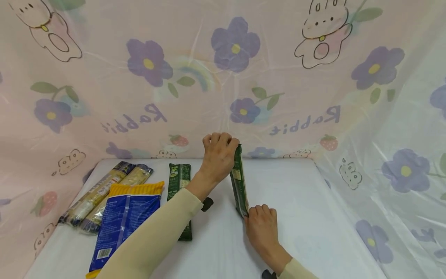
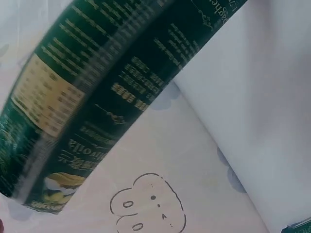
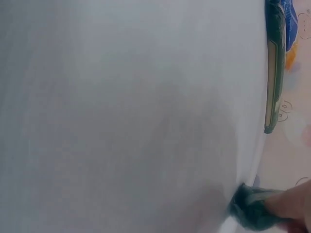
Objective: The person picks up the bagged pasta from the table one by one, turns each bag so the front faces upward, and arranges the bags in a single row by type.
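A long green spaghetti packet (image 1: 239,178) stands tilted on edge between my two hands. At its far, raised end, the left hand (image 1: 219,155) grips the top with curled fingers. My right hand (image 1: 263,228) pinches the near, lower end, close over the white table. The left wrist view shows the printed side of this packet (image 2: 97,92), with a cream panel and pale lettering. Only its crumpled green end (image 3: 252,208) and part of the right hand (image 3: 291,204) appear in the right wrist view.
A second green packet (image 1: 179,176) lies left of the held one, partly behind the left forearm. Further left, a blue and yellow bag (image 1: 129,213) overlaps two clear, dark-ended packets (image 1: 101,190). A patterned curtain (image 1: 195,108) surrounds the white table (image 1: 313,236).
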Demonstrator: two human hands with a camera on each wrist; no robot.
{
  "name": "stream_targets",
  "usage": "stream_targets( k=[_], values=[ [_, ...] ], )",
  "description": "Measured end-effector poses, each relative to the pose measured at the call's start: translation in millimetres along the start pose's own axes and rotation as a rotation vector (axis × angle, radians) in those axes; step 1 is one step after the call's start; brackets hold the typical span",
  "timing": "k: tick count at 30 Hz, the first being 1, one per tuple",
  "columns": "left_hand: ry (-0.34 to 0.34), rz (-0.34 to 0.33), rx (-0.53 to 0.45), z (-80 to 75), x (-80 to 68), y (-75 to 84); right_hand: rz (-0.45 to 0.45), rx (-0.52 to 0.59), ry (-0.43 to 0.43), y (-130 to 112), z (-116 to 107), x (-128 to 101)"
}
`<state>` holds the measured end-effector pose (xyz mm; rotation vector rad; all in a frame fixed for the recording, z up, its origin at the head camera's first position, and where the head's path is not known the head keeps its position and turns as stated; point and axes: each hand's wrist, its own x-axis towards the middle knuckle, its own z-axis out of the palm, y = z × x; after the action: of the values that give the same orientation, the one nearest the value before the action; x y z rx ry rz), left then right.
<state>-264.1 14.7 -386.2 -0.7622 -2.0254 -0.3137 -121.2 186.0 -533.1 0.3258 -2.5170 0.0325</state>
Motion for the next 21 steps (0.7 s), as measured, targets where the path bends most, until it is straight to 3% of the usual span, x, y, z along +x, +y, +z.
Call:
stream_targets(
  k=[13,21],
  values=[
    [-0.003,0.035,0.058,-9.5,10.6,17.2,0.039,0.043,-0.014,-10.3,0.9,-2.7],
    [-0.134,0.009,0.077,-14.7,16.4,27.7,0.047,0.037,-0.052,-17.1,2.6,-3.9]
  ],
)
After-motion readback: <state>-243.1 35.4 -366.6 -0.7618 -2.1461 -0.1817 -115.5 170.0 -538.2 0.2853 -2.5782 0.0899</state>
